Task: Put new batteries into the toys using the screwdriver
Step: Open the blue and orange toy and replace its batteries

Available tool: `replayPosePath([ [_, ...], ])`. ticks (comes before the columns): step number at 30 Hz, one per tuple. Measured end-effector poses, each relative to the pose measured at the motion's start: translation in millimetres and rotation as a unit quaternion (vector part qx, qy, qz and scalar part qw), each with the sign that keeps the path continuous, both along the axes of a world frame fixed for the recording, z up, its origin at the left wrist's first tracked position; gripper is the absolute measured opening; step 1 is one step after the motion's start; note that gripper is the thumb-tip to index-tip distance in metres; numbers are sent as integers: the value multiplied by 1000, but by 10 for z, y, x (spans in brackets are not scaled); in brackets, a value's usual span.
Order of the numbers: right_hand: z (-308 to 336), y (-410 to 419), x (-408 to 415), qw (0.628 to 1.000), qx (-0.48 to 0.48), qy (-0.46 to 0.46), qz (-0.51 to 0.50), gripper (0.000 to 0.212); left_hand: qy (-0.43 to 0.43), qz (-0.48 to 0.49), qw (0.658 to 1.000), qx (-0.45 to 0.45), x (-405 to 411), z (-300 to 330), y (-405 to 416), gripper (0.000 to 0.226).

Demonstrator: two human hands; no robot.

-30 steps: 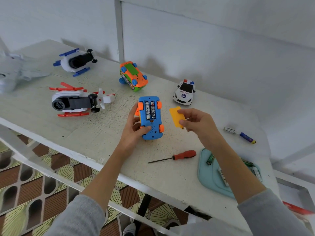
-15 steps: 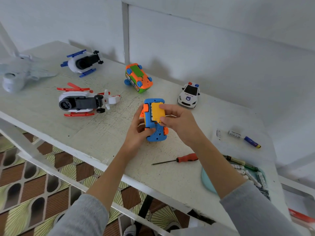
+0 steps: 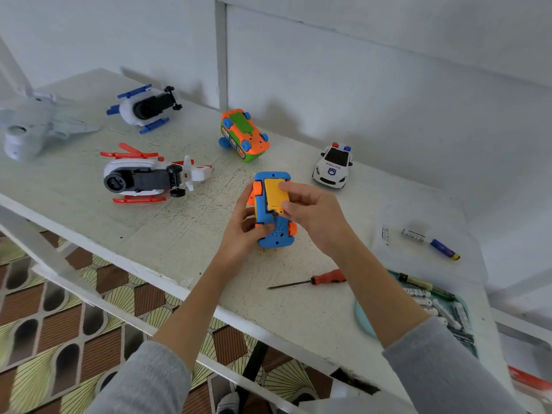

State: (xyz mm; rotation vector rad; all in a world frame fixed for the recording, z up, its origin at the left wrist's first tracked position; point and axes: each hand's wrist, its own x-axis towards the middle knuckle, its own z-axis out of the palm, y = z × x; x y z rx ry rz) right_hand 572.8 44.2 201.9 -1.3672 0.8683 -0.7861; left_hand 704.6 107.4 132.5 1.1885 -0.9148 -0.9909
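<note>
Gripping the blue plastic toy car with orange wheels (image 3: 276, 231) belly-up just above the white painted table (image 3: 179, 234), the left hand (image 3: 242, 231) wraps its curled fingers round the car's left flank, thumb up along the edge. Over comes the right hand (image 3: 310, 210), fingers bent, pinching the yellow rectangular battery cover (image 3: 273, 194) against the underside of the car (whether it sits fully seated in its slot, I cannot tell). The cover lies over the battery bay, nearer the car's far end.

Just nearer the viewer than the blue car, and a little to the right, the red-handled screwdriver (image 3: 310, 280) lies flat on the table, untouched, its tip pointing left. Further right of the car, partly behind the right forearm, sits a pale teal tray (image 3: 363, 324) holding loose batteries (image 3: 439, 306). Beyond the tray lies a white marker with a blue cap (image 3: 430, 242).

Behind the blue car lies an orange-and-green toy vehicle (image 3: 243, 134), tipped on its side, and to the right of that stands a white police car (image 3: 333, 165). Left of the blue car lies a red-and-white toy helicopter (image 3: 149, 176), with a blue-and-white one (image 3: 145, 109) beyond it.
</note>
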Motion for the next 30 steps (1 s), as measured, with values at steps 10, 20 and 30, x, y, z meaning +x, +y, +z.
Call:
replayPosePath([
  [10, 19, -6, 1, 1000, 6, -9, 4, 36, 3, -4, 1000, -3, 6, -19, -16, 77],
  [20, 21, -36, -35, 998, -37, 25, 43, 43, 9, -6, 1000, 1, 6, -23, -15, 78],
  [30, -196, -125, -20, 903, -363, 230, -5, 37, 16, -2, 1000, 7, 6, -17, -20, 75],
])
